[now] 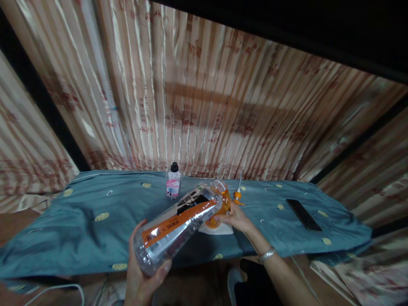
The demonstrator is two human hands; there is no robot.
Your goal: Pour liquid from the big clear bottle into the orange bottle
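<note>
My left hand (145, 270) is wrapped round the base of a large clear plastic bottle (178, 221) with an orange, white and black label. The bottle is tilted, its neck up and to the right, meeting the top of an orange translucent bottle (225, 202). Around that orange bottle my right hand (236, 217) is closed; part of it is hidden behind the big bottle. Under the orange bottle lies a white sheet or cloth (219, 229). I cannot tell whether liquid passes between the two. Just beyond my right hand lies an orange pump head (237, 195) with a clear tube.
A small clear bottle with a black cap and pink label (173, 182) stands at the back. A black phone (303, 214) lies to the right on the teal patterned cloth (264, 238). Pleated curtains (204, 93) hang behind, between dark frame bars (41, 89).
</note>
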